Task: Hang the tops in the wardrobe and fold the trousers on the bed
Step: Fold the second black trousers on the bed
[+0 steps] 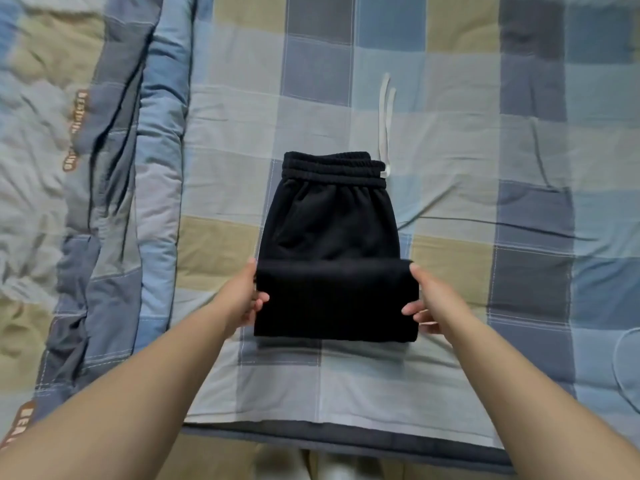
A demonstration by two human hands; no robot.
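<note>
Black trousers [332, 223] lie folded on the checked bed sheet [450, 168], waistband away from me. Their lower part is folded up into a thick band across the near end. A white drawstring [385, 116] trails from the waistband's right corner toward the far side. My left hand [244, 296] grips the left edge of the folded band, thumb on top and fingers under. My right hand [431, 303] grips the right edge the same way. No tops and no wardrobe are in view.
A rumpled checked quilt [86, 185] lies heaped along the left side of the bed. The bed's near edge [346, 438] runs just in front of me. A thin white cable [623, 368] curls at the right edge.
</note>
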